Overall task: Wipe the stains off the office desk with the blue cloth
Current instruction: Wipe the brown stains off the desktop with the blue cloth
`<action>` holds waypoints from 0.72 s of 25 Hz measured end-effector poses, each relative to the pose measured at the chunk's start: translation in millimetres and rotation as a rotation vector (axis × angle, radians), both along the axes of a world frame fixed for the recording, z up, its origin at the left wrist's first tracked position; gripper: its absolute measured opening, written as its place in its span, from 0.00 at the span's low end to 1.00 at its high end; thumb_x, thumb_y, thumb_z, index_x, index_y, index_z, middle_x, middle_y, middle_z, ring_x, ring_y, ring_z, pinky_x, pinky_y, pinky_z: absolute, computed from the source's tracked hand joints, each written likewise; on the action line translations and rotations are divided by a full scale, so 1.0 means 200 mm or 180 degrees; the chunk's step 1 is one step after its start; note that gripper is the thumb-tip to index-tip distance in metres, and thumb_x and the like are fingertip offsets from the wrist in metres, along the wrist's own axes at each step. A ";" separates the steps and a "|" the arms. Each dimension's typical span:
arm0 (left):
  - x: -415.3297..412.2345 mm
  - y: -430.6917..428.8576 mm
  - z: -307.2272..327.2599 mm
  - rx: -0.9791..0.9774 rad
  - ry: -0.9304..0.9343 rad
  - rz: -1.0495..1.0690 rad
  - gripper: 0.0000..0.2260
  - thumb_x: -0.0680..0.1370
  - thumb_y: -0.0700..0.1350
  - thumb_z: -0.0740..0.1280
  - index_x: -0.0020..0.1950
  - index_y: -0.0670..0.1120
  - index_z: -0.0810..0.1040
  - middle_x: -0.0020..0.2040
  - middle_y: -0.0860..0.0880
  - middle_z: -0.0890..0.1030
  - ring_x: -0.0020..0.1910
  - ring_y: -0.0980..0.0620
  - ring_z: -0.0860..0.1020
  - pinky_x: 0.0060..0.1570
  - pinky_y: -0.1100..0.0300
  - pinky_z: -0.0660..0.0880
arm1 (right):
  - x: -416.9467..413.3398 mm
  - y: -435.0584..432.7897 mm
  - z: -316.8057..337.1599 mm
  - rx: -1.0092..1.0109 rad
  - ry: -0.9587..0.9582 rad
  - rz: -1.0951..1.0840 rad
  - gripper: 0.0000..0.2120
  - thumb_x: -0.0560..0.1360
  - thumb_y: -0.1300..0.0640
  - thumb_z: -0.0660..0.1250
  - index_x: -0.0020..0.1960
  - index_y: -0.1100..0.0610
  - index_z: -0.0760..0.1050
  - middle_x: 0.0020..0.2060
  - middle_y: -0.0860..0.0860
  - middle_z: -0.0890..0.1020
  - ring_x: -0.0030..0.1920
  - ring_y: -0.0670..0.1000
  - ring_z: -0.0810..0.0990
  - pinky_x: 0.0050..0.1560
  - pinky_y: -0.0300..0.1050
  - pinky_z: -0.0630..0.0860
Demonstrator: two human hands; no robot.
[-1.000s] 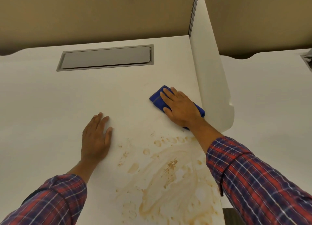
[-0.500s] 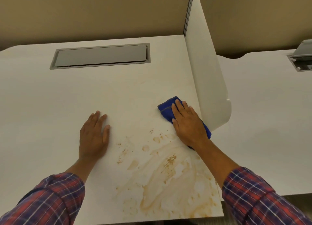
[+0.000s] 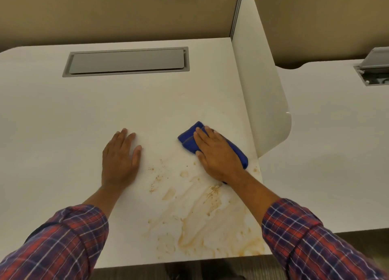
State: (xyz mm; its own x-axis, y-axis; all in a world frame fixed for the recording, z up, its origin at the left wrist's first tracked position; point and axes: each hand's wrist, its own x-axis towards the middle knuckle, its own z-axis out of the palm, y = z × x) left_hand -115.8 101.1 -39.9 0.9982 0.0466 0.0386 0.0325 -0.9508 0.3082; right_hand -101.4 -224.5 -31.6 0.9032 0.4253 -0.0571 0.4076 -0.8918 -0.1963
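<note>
A folded blue cloth (image 3: 188, 139) lies on the white office desk (image 3: 63, 132), right of centre. My right hand (image 3: 216, 155) presses flat on top of it and covers most of it. Brown stains (image 3: 202, 223) are smeared over the desk's near right part, just below the cloth, with small specks toward the middle. My left hand (image 3: 120, 159) rests flat on the bare desk, palm down, fingers together, to the left of the stains.
A grey cable flap (image 3: 126, 62) is set into the desk at the back. A white divider panel (image 3: 261, 86) stands along the desk's right edge, close to the cloth. Beyond it lies a second desk (image 3: 328, 153) with an open cable box (image 3: 374, 69).
My right hand has slid the cloth toward me and leftward, down to the upper edge of the stains. My left hand has stayed in place.
</note>
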 end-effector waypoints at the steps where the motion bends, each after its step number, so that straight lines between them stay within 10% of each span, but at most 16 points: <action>1: 0.00 0.00 0.00 -0.0025 0.0025 -0.0008 0.28 0.84 0.60 0.53 0.80 0.48 0.68 0.84 0.45 0.64 0.84 0.43 0.60 0.81 0.43 0.58 | -0.04 0.00 -0.01 -0.0038 -0.0005 0.0214 0.29 0.85 0.48 0.48 0.83 0.59 0.52 0.82 0.55 0.55 0.82 0.56 0.51 0.81 0.53 0.50; 10: -0.23 0.18 0.06 -0.0021 0.0088 -0.0080 0.31 0.84 0.61 0.53 0.81 0.45 0.68 0.84 0.42 0.64 0.84 0.40 0.61 0.81 0.42 0.58 | 0.09 -0.22 0.01 -0.0166 -0.0197 -0.1615 0.30 0.84 0.50 0.54 0.80 0.64 0.56 0.80 0.63 0.60 0.79 0.63 0.59 0.79 0.58 0.56; 18: -0.23 0.21 0.00 0.0175 0.0011 -0.0131 0.30 0.84 0.62 0.52 0.82 0.48 0.65 0.85 0.44 0.62 0.85 0.42 0.58 0.81 0.42 0.58 | -0.08 0.08 0.03 0.0183 -0.0052 -0.0332 0.27 0.85 0.55 0.54 0.81 0.63 0.55 0.81 0.58 0.60 0.81 0.58 0.57 0.81 0.52 0.51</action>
State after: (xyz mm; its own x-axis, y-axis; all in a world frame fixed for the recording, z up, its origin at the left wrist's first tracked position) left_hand -162.1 142.8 -40.2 0.9993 0.0034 0.0367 -0.0061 -0.9668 0.2555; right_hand -118.3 -207.7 -25.9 0.9434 0.3310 -0.0203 0.3166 -0.9171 -0.2424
